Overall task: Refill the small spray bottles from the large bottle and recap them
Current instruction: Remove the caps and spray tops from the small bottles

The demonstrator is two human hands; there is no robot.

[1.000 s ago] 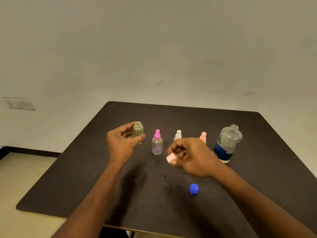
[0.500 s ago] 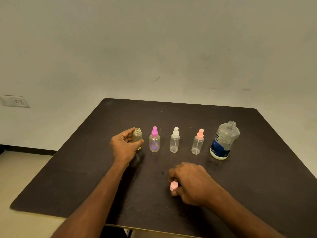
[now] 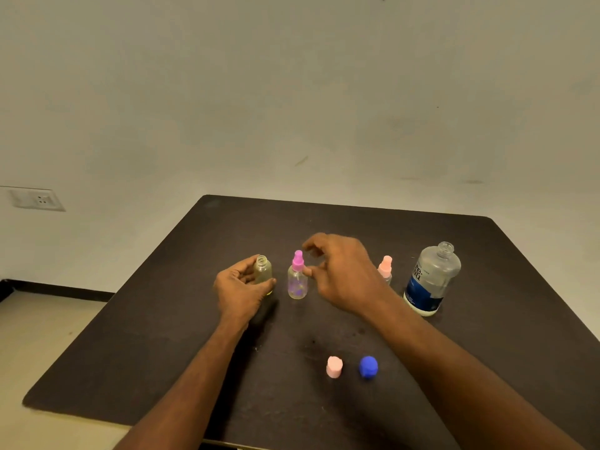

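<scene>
On a dark table [image 3: 487, 368], the left hand [image 3: 240, 289] grips an uncapped small bottle [image 3: 263, 272]; the empty right hand [image 3: 344, 271], fingers loosely spread, should reach the open large bottle [image 3: 433, 277] and pour steadily.

Table top [image 3: 487, 336]: dark, matt, faint smudges. Small bottles [image 3: 297, 282]: clear glossy plastic. Large bottle [image 3: 433, 277]: clear plastic, glossy blue label. Loose caps [image 3: 334, 367]: matt plastic. Wall [image 3: 292, 92]: matt paint.
</scene>
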